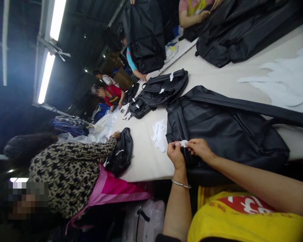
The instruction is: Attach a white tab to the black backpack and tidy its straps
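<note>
A white paper tag point(183, 143) is pinched between the fingertips of my left hand point(176, 154) and my right hand point(200, 150). Both hands are closed and rest at the near left end of a large black backpack point(217, 124). The backpack lies on its side along the table, its strap point(244, 102) stretching away to the right. Part of the tag is covered by my fingers. Just left of my hands sits a small pile of white tags point(158, 135).
A larger heap of white tags point(290, 80) spreads at the right on the pale table point(146, 161). More black bags point(159, 92) lie farther along. A co-worker in a patterned top point(73, 168) stands close at left, handling a black bag point(122, 151). Other people work across the table.
</note>
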